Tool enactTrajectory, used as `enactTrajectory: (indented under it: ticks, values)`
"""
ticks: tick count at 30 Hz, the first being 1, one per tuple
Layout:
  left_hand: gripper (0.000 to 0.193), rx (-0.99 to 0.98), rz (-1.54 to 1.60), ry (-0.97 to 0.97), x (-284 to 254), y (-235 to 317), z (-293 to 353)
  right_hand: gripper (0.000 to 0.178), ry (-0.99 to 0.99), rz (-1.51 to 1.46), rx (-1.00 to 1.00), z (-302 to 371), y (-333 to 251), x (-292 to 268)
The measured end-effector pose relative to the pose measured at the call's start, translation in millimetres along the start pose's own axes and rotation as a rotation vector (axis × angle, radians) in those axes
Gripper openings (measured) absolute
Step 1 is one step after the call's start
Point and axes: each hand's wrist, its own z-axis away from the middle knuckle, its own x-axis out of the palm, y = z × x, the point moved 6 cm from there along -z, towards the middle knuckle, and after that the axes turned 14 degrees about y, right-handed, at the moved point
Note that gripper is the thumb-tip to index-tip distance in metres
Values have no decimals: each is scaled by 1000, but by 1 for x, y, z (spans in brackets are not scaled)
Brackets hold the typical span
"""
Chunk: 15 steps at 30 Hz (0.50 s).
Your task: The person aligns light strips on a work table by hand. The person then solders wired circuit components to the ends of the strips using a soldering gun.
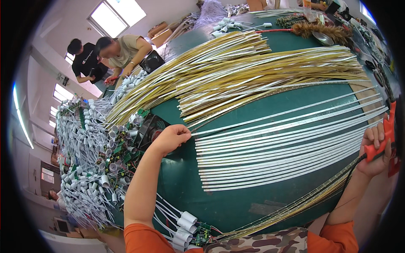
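Plainly, left fingers (pixel 184 133) pinch a white strip (pixel 203 132), right fingers (pixel 374 135) grip a red tool (pixel 392 126), and lettering (pixel 90 55) marks a black shirt (pixel 84 65).

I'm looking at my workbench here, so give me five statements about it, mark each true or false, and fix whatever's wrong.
1. The left hand pinches the end of a thin pale strip. True.
2. The right hand is empty. False: it holds a red tool.
3. The row of white strips lies on a green tabletop. True.
4. The big heap of white cylindrical parts is at the right of the picture. False: it is at the left.
5. Bundles of yellowish strips lie beyond the row. True.
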Motion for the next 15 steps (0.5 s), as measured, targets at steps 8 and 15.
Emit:
enactTrajectory:
  ticks: [8,15]
  values:
    - [12,-18,65,37,17,11,-10,69,16,0,6,0,4,-5]
    - [7,-37,155,-38,15,-1,-17,65,-15,78,-17,0,-2,-1]
